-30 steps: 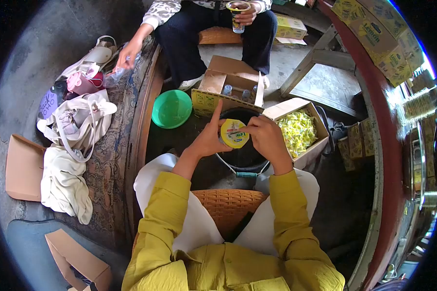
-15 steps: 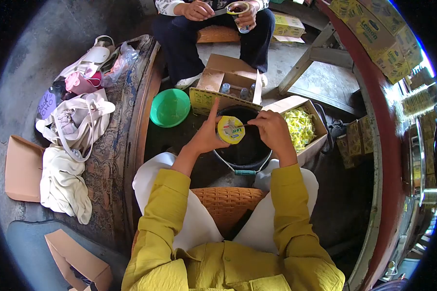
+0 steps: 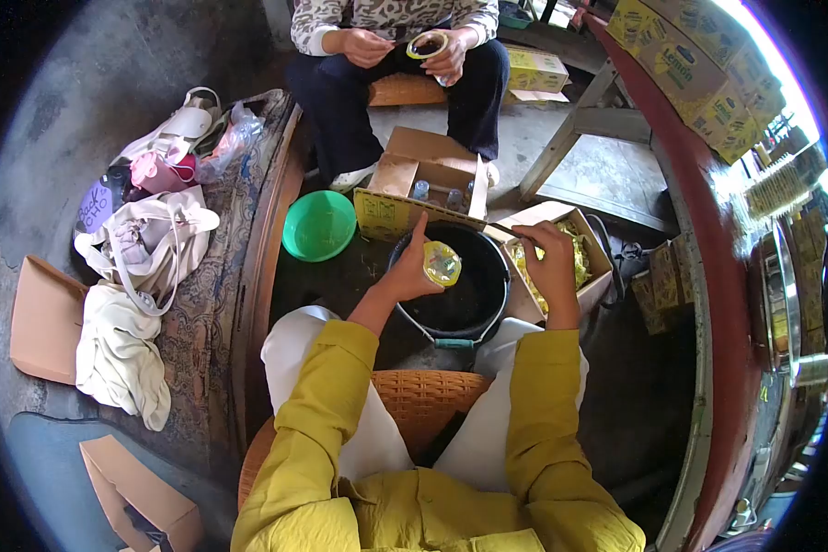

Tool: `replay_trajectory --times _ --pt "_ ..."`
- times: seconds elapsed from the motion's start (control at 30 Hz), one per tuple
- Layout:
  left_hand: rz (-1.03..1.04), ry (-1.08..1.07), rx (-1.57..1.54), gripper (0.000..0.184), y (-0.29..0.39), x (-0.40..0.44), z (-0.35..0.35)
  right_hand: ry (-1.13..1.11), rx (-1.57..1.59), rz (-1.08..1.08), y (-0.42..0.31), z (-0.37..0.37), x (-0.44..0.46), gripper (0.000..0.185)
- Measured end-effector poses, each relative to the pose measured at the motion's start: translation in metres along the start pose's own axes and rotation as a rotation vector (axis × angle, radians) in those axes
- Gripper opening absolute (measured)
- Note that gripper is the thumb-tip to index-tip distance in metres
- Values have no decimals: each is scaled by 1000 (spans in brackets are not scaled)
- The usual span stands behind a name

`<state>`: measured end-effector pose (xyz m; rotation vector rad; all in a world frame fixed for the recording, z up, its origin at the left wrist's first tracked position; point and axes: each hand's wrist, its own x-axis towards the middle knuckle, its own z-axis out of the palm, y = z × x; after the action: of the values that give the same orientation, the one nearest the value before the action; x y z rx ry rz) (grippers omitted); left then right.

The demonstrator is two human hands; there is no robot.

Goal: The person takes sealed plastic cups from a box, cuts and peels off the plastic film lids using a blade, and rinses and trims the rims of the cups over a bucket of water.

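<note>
My left hand [image 3: 412,269] is wrapped round a cup with a yellow-rimmed top [image 3: 442,264], its index finger pointing up. The cup is over the left part of a black bucket [image 3: 469,308] with a teal handle grip. To the right, my right hand [image 3: 550,258] pinches a thin dark stick [image 3: 506,229], whose tip points left, apart from the cup. Below that hand stands a cardboard box [image 3: 598,287] of yellow-green packets [image 3: 581,262]. Behind the bucket, an open carton [image 3: 451,152] holds several clear cups or bottles.
Opposite me sits a person [image 3: 391,46], one hand round a cup [image 3: 427,44] of dark contents. A green basin [image 3: 318,226] lies left of the carton. Bags [image 3: 156,230] rest on the patterned surface at left. A wooden leg frame [image 3: 570,138] stands at right.
My right hand has moved right with the stick, off the cup's lid. The lid's printed face now looks different and shiny. The view has shifted, and the other person's cup is lower.
</note>
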<state>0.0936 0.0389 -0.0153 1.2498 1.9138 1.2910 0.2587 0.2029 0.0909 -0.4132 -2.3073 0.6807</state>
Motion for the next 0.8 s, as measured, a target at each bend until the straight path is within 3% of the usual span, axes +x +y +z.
replay_trajectory --times 0.1,0.27,0.37,0.53,0.8 --pt "6 -41 31 127 -14 5 16 18 -52 9 3 -7 -4 20" --pt "24 -39 449 125 -31 7 36 36 4 66 8 -13 -7 20" --pt "-110 -105 600 126 -33 11 44 41 18 72 8 -15 -9 22" --pt "-148 -109 802 127 -44 16 54 45 26 88 16 -17 -12 24" --pt "-236 -201 927 130 -47 24 57 33 11 106 21 -13 -10 24"
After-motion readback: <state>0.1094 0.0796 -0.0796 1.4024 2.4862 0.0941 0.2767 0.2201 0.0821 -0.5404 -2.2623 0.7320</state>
